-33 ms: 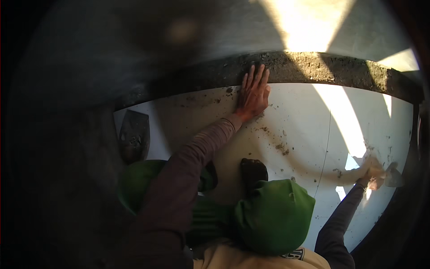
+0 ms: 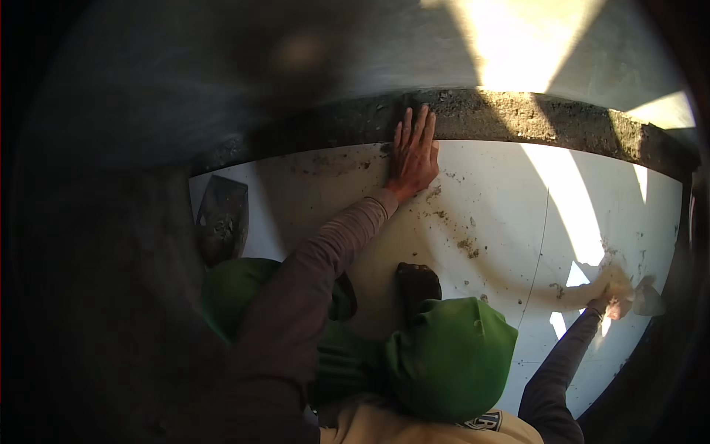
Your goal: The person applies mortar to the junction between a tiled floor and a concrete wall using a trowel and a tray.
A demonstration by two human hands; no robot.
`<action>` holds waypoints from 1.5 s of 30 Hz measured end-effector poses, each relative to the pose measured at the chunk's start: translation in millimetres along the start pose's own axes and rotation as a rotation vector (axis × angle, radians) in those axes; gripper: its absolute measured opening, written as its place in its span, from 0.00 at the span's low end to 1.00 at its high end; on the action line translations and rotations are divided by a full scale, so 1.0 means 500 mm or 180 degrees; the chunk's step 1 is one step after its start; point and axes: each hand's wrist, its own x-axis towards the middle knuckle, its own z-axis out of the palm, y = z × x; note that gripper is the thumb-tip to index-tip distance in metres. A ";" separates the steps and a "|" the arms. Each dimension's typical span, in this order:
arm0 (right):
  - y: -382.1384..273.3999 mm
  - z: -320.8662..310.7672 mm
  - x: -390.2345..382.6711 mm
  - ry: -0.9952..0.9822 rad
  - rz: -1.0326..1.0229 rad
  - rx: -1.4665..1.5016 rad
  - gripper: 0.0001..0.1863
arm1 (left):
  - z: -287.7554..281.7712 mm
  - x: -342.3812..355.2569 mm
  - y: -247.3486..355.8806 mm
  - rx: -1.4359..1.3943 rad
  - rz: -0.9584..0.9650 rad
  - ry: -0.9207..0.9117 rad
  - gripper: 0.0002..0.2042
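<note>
My left hand (image 2: 416, 157) is spread with fingers straight. Its palm lies over the edge of the white flooring (image 2: 488, 192), and the fingertips reach onto a strip of rough, dark mortar (image 2: 462, 115) along the wall's foot. My right hand (image 2: 615, 294), out at the far right, is closed and partly washed out by sunlight. Past its fingers sticks a grey trowel blade (image 2: 648, 298); the handle is hidden in the grip.
Dirt crumbs (image 2: 467, 248) are scattered over the white flooring. A dark, shovel-shaped pan (image 2: 223, 214) lies at left beside my green-clad knee (image 2: 455, 355). My dark shoe (image 2: 418, 283) rests between the knees. Ahead rises a smooth grey wall (image 2: 399, 52) with sunlit patches.
The left hand sits very slightly further left in the picture, and the whole view has shifted a little. Both hands keep their poses.
</note>
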 end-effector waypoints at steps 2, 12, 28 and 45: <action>0.007 -0.047 -0.027 -0.0019 -0.0074 -0.0030 0.34 | -0.062 -0.066 -0.027 -0.0204 -0.0058 0.0137 0.32; 0.064 -0.129 -0.159 0.0062 -0.0682 -0.0602 0.29 | -0.185 -0.380 -0.349 0.0153 -0.0861 0.0362 0.33; -0.034 -0.375 -1.094 -0.4238 -0.2024 0.0235 0.21 | -0.225 -0.532 -1.028 -0.0223 -0.2727 0.1434 0.40; -0.260 -0.322 -1.359 -0.4217 -0.3205 0.0242 0.11 | -0.583 -0.809 -1.427 0.0912 -0.1917 -0.1120 0.45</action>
